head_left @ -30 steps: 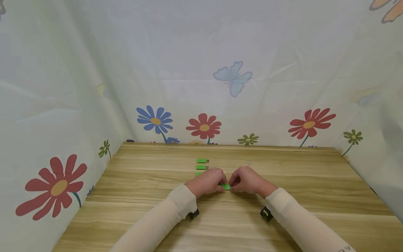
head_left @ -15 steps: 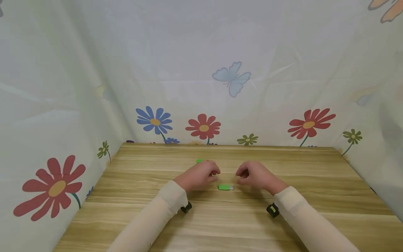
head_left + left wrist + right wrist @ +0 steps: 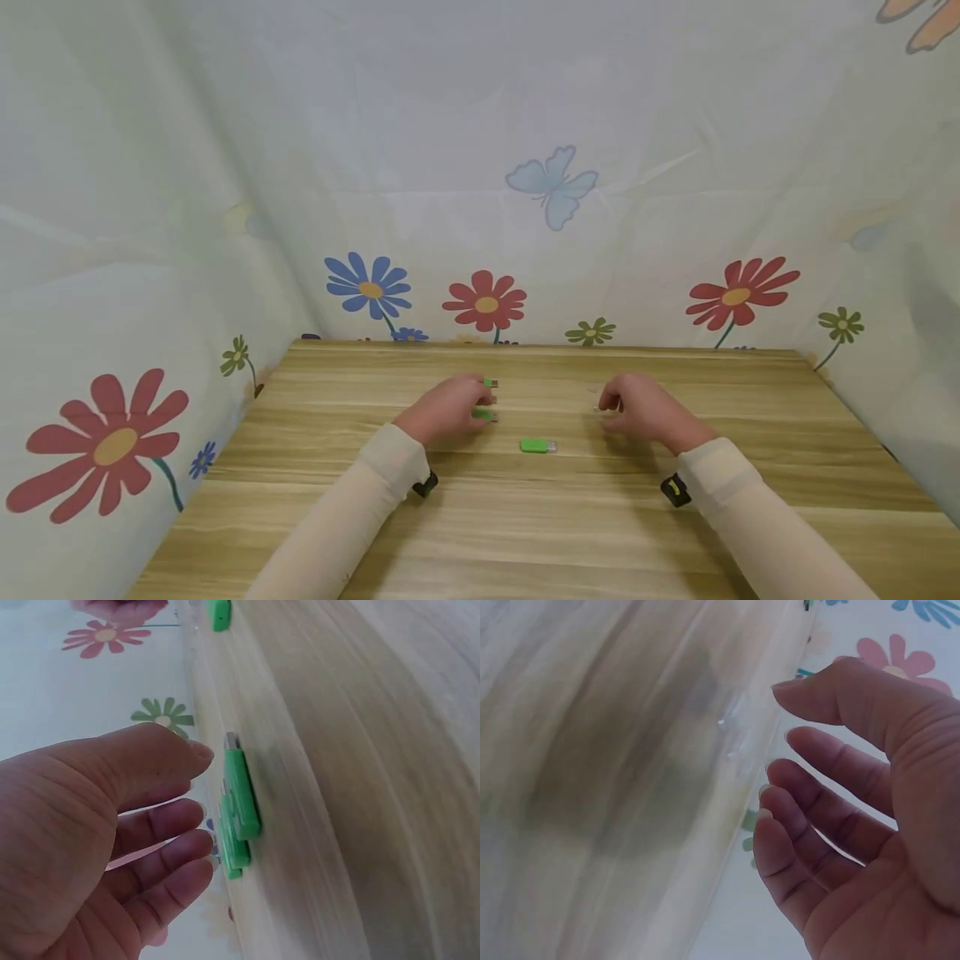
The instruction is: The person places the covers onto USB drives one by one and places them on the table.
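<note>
left hand (image 3: 447, 408) hangs by green usb sticks (image 3: 242, 795), right hand (image 3: 648, 412) by clear pieces (image 3: 735, 724), grips spread, toward the counter (image 3: 525, 533)'s far edge.

Wood-grain table (image 3: 540, 533), flowered backdrop (image 3: 420, 108), 1 blue butterfly (image 3: 557, 187)

No text, label, brand, number or sign can be read in these views

Pale sheeting (image 3: 420, 100) printed with flowers (image 3: 486, 305) and a blue butterfly (image 3: 557, 187) hangs behind a wood-grain tabletop (image 3: 570, 533).
</note>
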A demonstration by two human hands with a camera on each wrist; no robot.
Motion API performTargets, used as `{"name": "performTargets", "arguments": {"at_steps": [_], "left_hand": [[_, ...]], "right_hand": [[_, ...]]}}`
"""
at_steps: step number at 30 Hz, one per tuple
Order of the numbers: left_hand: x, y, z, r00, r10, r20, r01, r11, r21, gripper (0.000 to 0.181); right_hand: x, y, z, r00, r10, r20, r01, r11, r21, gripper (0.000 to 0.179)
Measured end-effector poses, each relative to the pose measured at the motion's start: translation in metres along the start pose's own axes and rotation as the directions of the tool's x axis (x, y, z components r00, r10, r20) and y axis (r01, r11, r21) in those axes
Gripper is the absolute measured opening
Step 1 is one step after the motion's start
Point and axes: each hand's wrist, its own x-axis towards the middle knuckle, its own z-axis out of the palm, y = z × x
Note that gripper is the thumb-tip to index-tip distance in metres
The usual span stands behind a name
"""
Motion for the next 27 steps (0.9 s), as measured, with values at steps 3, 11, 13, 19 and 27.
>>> {"name": "performTargets", "arguments": {"at_steps": [3, 11, 13, 19, 27], "left_hand": [[0.000, -0.003, 0.000, 1.000, 0.023, 0.003, -0.023, 0.999, 0.029, 0.014], [0.003, -0.007, 0.005, 0.998, 0.066, -0.006, -0.065, 0.996, 0.062, 0.016], [0.003, -0.007, 0.006, 0.997, 0.071, -0.003, -0.071, 0.995, 0.073, 0.021], [0.004, -0.006, 0.005, 0.996, 0.089, 0.005, -0.089, 0.992, 0.094, 0.030], [0.006, -0.007, 0.004, 0.996, 0.090, 0.019, -0.091, 0.990, 0.109, 0.036]], "right_hand": [[0.001, 0.005, 0.001, 0.999, -0.031, 0.010, 0.031, 0.999, 0.010, 0.014], [0.004, 0.012, 0.012, 0.999, -0.052, 0.014, 0.052, 0.998, 0.031, 0.012], [0.005, 0.011, 0.014, 0.998, -0.054, 0.021, 0.053, 0.998, 0.019, 0.011], [0.007, 0.010, 0.015, 0.998, -0.042, 0.040, 0.042, 0.999, -0.002, 0.007], [0.008, 0.011, 0.016, 0.998, -0.040, 0.050, 0.040, 0.999, -0.010, 0.006]]}}
